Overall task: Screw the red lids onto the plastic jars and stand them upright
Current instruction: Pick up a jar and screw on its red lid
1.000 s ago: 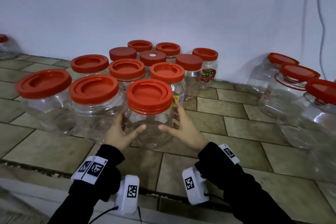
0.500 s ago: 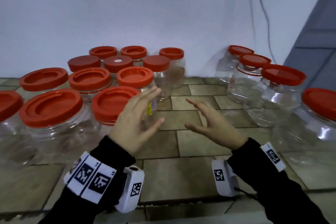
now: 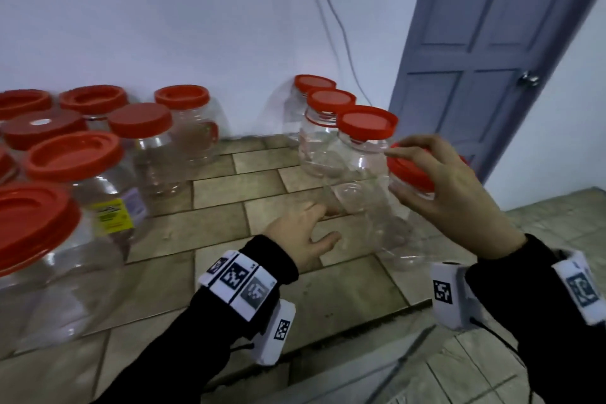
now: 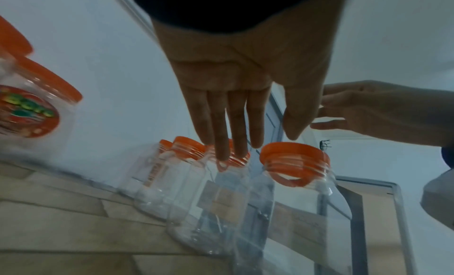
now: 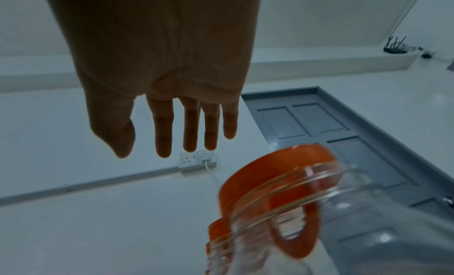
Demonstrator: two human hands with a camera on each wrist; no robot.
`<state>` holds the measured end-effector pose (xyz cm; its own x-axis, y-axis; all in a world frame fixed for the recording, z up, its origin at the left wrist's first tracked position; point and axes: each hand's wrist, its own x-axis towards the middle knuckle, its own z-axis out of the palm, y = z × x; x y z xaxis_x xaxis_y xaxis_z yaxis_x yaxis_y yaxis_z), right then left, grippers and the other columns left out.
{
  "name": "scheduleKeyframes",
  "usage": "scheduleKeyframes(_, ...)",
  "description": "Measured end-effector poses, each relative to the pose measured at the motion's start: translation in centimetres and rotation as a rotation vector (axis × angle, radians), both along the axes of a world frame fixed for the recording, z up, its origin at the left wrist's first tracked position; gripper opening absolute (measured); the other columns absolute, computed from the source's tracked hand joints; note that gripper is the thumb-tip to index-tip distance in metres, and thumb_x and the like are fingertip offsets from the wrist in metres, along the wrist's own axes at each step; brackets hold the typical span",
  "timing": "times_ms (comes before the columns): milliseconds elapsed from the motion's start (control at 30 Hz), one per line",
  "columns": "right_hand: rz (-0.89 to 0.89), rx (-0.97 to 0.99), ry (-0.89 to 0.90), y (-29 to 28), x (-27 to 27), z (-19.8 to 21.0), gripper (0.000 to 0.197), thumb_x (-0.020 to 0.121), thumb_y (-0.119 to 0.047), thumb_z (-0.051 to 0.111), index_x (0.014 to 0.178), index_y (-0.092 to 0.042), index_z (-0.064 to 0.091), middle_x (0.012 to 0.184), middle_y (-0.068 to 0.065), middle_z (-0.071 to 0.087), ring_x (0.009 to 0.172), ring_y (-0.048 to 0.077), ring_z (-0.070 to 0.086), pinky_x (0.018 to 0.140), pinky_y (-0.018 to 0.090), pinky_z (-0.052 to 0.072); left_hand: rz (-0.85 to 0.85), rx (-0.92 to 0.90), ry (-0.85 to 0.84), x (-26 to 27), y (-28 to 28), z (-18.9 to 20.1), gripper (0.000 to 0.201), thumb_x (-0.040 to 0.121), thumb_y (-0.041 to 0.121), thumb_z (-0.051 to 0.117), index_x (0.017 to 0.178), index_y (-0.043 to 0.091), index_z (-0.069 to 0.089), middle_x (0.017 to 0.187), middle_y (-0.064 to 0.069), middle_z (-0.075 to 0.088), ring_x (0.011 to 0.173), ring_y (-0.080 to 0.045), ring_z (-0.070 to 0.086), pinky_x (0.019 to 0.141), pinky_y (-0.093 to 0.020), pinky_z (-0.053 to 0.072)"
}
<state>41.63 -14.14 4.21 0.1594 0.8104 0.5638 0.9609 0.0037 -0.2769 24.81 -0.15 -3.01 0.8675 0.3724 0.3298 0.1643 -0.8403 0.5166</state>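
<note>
fingers of our left hand [image 3: 303, 233] are straight and spread a little, palm down, reaching low toward the foot of the nearest clear jar [image 3: 370, 193]; whether the tips touch its wall we cannot tell, and they hold nothing. our right hand [image 3: 449, 193] is open too, fingers loosely bent, thumb and forefinger spread wide around the red lid [image 3: 410, 174] of a jar at the right; in the right wrist view the fingers [image 5: 189, 129] hang straight above that lid [image 5: 277, 184] without closing on it.

four jars stand in a row on the right, running back toward the white wall [image 3: 164, 10], each with its long axis leaning and its lid end up. another group of lidded jars [image 3: 82, 200] stands upright on the left, well apart from the row.

jars are thin see-through plastic, rounded and ribbed at the neck; lids are smooth round red plastic. tiled floor [image 3: 229, 180] is beige and matte. grey panelled door [image 3: 475, 59] stands behind the right hand.
</note>
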Motion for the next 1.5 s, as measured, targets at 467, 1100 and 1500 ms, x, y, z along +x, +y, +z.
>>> scheduleKeyframes(467,0.101,-0.183,-0.012,-2.6,10.2,-2.7,0.054,0.081,-0.041,0.064,0.129,-0.023,0.048,0.127,0.004,0.045,0.119,0.025,0.046,0.096,0.054,0.042,0.177,-0.228,0.065,10.7,-4.6,-1.8,0.104,0.074,0.059,0.06,0.144,0.015,-0.004,0.153,-0.008,0.008,0.139,-0.019,0.014,0.108,-0.031,0.02)
scheduleKeyframes(1100,0.332,0.287,0.473,5.3,5.5,-0.4,0.017,0.088,-0.027,0.053,0.105,-0.031,0.053,0.096,-0.02,0.058,0.086,0.002,0.057,0.074,0.018,0.048,0.246,-0.425,-0.25,3.3,0.3,-2.3,0.078,0.065,0.017,0.08,0.125,0.034,0.035,0.125,0.007,0.047,0.119,-0.005,0.044,0.086,-0.003,0.037)
scheduleKeyframes(1500,0.318,0.327,0.693,13.1,-0.9,-1.9,0.019,0.092,-0.01,0.053,0.107,-0.021,0.056,0.1,-0.011,0.061,0.093,-0.003,0.058,0.078,0.014,0.046,0.313,-0.641,-0.212,-0.3,4.7,-3.3,0.135,0.041,0.055,0.083,0.141,0.029,-0.005,0.148,0.005,0.016,0.129,-0.003,0.021,0.104,-0.024,0.027)
